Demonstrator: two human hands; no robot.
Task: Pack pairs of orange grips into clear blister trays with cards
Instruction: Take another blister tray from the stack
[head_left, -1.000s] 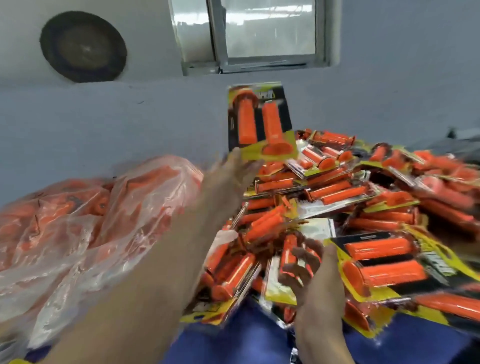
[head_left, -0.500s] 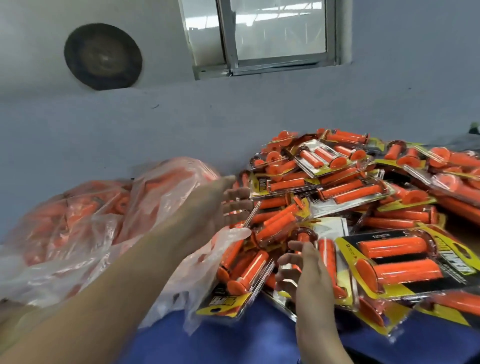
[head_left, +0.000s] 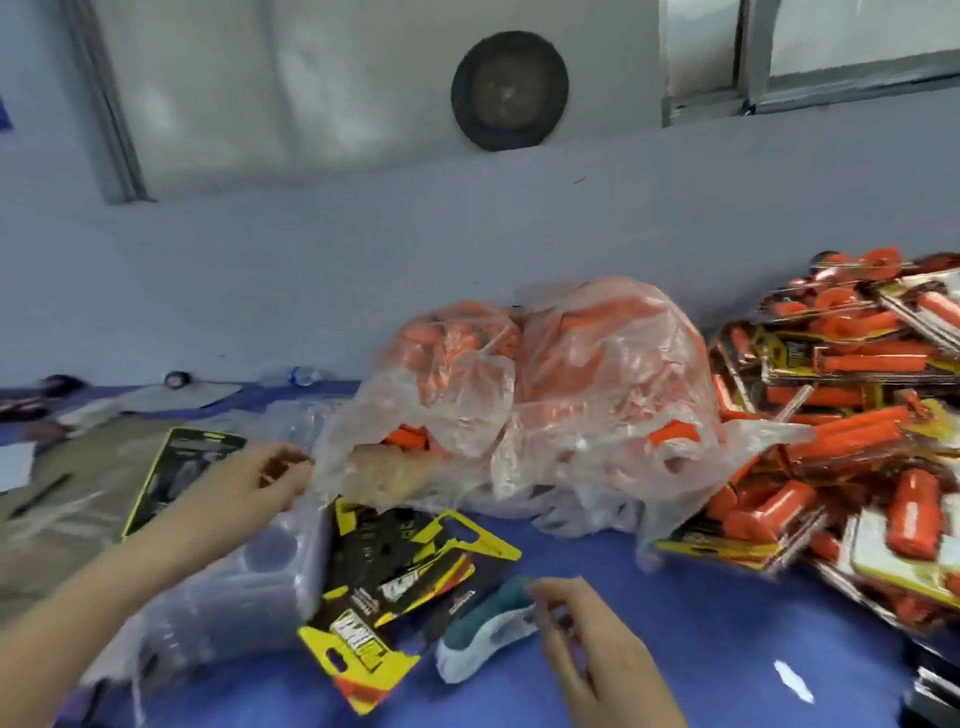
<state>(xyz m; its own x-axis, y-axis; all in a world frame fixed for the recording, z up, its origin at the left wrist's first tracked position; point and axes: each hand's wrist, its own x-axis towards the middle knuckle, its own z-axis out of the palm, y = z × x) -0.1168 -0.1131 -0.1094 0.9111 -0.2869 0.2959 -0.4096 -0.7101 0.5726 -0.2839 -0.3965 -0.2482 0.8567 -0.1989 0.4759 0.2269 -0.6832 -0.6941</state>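
A clear plastic bag (head_left: 561, 395) full of loose orange grips lies at the middle of the blue table (head_left: 701, 649). In front of it are a fanned stack of black and yellow cards (head_left: 395, 571) and, to their left, a stack of clear blister trays (head_left: 234, 592). My left hand (head_left: 254, 486) hovers over the trays at the bag's left edge, fingers loosely curled and nothing visibly held. My right hand (head_left: 592, 644) is low in front, fingers relaxed, right beside a teal and white hand tool (head_left: 483, 634). A pile of packed grip packs (head_left: 857, 441) fills the right side.
One more black and yellow card (head_left: 176, 478) lies flat at the left on a brown sheet. Small items and a bottle (head_left: 306, 375) sit along the blue-grey wall at the back left. A white paper scrap (head_left: 792, 680) lies on the table at the right.
The view has swung left, away from the packed pile. My left hand has drawn back to the trays and my right hand has left the pile for the spot by the teal tool.
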